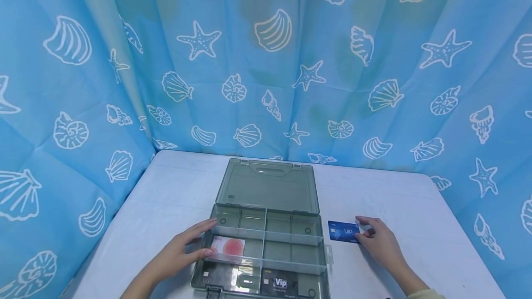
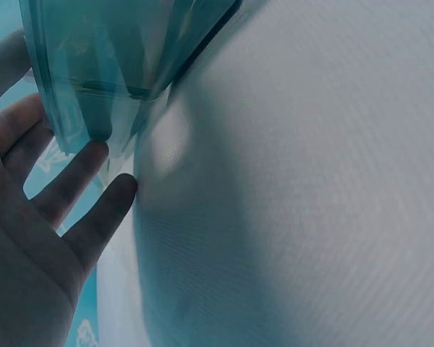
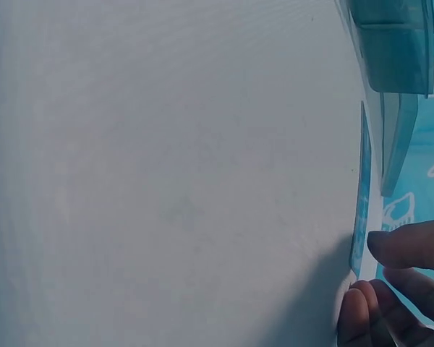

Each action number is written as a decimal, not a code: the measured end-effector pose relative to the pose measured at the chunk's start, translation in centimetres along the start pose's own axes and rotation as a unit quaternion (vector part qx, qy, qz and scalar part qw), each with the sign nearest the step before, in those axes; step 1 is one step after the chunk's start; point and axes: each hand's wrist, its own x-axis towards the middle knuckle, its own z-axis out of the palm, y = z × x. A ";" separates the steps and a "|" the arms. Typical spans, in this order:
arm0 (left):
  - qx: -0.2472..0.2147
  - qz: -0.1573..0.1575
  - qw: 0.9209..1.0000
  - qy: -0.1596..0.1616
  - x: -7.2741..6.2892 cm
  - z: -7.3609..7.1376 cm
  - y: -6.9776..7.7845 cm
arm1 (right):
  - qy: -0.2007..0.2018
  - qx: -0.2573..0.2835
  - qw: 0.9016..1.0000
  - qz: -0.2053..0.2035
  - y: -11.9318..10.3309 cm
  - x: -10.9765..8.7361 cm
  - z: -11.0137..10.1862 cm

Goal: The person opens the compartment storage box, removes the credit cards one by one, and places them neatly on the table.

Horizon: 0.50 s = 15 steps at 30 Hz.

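Beside the open grey-green divided box [image 1: 264, 239], a blue VIP card [image 1: 343, 232] lies at the right. My right hand [image 1: 380, 241] holds this card by its right end, thumb and fingers bent around it. The right wrist view shows the blue card [image 3: 360, 191] almost edge-on near the fingertips. My left hand [image 1: 183, 248] rests at the box's left side, with the fingers spread and fairly straight. Inside the box are a white card with a red circle [image 1: 228, 247], a dark card [image 1: 217, 275] and a black Vip card [image 1: 280, 283].
The box's lid [image 1: 268, 186] is folded back behind it. A white cloth covers the table [image 1: 174, 188]. A blue curtain with shell and starfish prints [image 1: 232, 59] hangs behind the table and along its sides.
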 end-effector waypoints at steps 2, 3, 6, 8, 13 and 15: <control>0.001 0.004 1.000 0.000 0.0 0.0 0.0 | -0.002 0.001 1.000 0.005 -0.1 -0.1 -0.1; 0.001 0.006 1.000 -0.001 0.0 0.0 0.0 | -0.004 0.002 1.000 0.008 -0.1 -0.1 -0.2; 0.001 0.007 1.000 -0.003 0.0 -0.1 0.0 | -0.011 0.003 1.000 0.014 -0.2 -0.2 -0.3; 0.001 0.006 1.000 -0.004 -0.1 -0.1 0.0 | -0.017 0.004 1.000 0.018 -0.2 -0.2 -0.3; 0.004 0.002 1.000 -0.003 0.0 0.0 0.0 | -0.029 0.016 0.999 0.024 -0.5 -0.5 -0.4; 0.005 0.001 1.000 -0.002 0.0 0.0 0.0 | -0.032 0.021 0.999 0.022 -0.9 -0.6 -0.5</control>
